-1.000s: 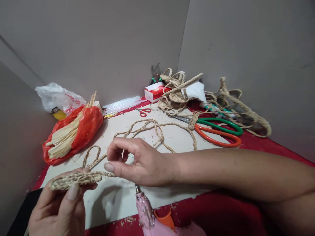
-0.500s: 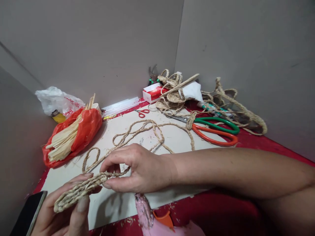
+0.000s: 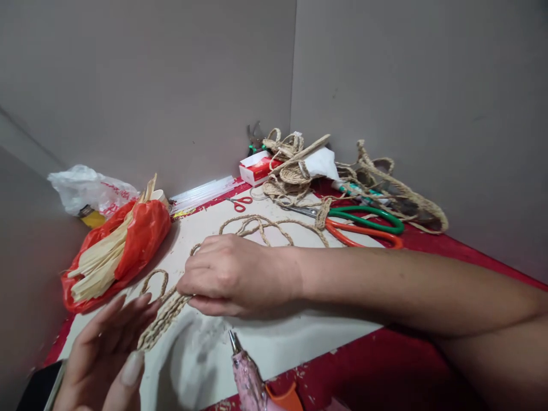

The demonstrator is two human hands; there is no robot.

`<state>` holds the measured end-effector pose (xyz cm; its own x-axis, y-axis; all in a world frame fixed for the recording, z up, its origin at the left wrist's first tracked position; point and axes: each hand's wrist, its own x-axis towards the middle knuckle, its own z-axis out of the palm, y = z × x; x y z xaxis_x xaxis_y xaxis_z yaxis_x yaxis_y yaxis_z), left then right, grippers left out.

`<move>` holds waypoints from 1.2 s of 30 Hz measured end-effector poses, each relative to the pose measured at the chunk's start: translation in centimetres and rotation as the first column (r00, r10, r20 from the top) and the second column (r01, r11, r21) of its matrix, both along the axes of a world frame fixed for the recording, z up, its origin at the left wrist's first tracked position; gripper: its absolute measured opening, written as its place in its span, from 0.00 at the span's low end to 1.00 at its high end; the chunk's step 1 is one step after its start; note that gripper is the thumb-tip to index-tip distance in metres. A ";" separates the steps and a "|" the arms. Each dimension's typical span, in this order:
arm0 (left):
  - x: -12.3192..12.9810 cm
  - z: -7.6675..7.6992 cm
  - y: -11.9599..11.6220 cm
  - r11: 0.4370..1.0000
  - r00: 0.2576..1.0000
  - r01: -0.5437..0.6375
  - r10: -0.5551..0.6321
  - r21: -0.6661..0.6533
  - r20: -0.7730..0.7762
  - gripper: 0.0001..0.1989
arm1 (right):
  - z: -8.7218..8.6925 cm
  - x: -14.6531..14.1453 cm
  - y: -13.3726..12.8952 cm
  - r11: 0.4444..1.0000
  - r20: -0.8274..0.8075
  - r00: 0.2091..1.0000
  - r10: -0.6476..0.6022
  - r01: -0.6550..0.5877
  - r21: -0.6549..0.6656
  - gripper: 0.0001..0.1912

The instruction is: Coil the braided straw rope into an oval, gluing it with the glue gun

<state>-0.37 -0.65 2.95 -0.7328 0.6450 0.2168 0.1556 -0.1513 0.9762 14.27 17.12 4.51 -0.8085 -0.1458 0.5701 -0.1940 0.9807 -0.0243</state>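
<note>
A coiled strip of braided straw cord (image 3: 165, 319) lies low over the white board (image 3: 214, 351). My right hand (image 3: 226, 275) is closed on its far end, knuckles up. Beside the near end is my left hand (image 3: 111, 354), its fingers apart and holding nothing. From the coil a loose braided cord (image 3: 274, 224) loops across the board beyond my right hand. A pink glue gun (image 3: 246, 371) with a metal tip and an orange trigger points up at the bottom centre.
A red bag with pale husks (image 3: 143, 228) is at left, a dark phone (image 3: 43, 388) at lower left. Large green and orange scissors (image 3: 363, 220), small red scissors (image 3: 242, 204), a red box (image 3: 257, 170), pliers and tangled cords (image 3: 291, 177) lie farther back.
My left hand has let go of the braided coil, and its fingers have spread. The coil is lower, by the board, with my right hand turned knuckles up. The view has shifted slightly.
</note>
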 end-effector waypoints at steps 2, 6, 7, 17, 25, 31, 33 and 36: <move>-0.8 -0.3 -0.1 0.992 0.997 0.016 -0.025 -0.125 -0.070 0.22 | -0.3 -0.1 -0.1 0.997 0.061 0.996 0.058 -0.054 -0.061 0.09; -1.1 -0.8 -0.3 0.934 0.978 0.089 -0.147 -0.346 -0.147 0.18 | -1.1 -0.4 -0.5 0.974 0.109 0.983 0.150 -0.127 -0.190 0.09; -1.0 -0.8 -0.2 0.925 0.974 0.113 -0.176 -0.362 -0.145 0.17 | -1.3 -0.5 -0.6 0.964 0.109 0.979 0.174 -0.147 -0.221 0.10; -0.5 -0.6 -0.1 0.914 0.973 0.012 -0.104 -0.405 -0.206 0.17 | -1.5 -0.5 -0.8 0.841 0.101 0.969 0.225 -0.140 -0.522 0.16; -0.2 -0.7 0.0 0.907 0.982 -0.036 -0.045 -0.420 -0.182 0.17 | -1.8 -0.6 -0.9 0.828 0.118 0.969 0.215 -0.117 -0.548 0.14; -0.3 -0.7 -0.1 0.890 0.980 0.116 -0.174 -0.440 -0.094 0.16 | -2.1 -0.9 -0.9 0.839 0.122 0.962 0.244 -0.147 -0.523 0.11; -0.4 -0.6 0.0 0.882 0.975 0.159 -0.211 -0.444 -0.071 0.15 | -2.1 -0.8 -1.0 0.851 0.132 0.955 0.267 -0.169 -0.497 0.11; -0.3 -0.5 0.3 0.884 0.970 0.212 -0.241 -0.417 -0.017 0.13 | -2.1 -0.7 -1.1 0.862 0.144 0.954 0.264 -0.166 -0.479 0.11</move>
<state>-0.64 -0.34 2.48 -0.5492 0.8336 -0.0591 0.2320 0.2200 0.9475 13.56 16.05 2.41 -0.8897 -0.0924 0.4471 -0.3421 0.7834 -0.5189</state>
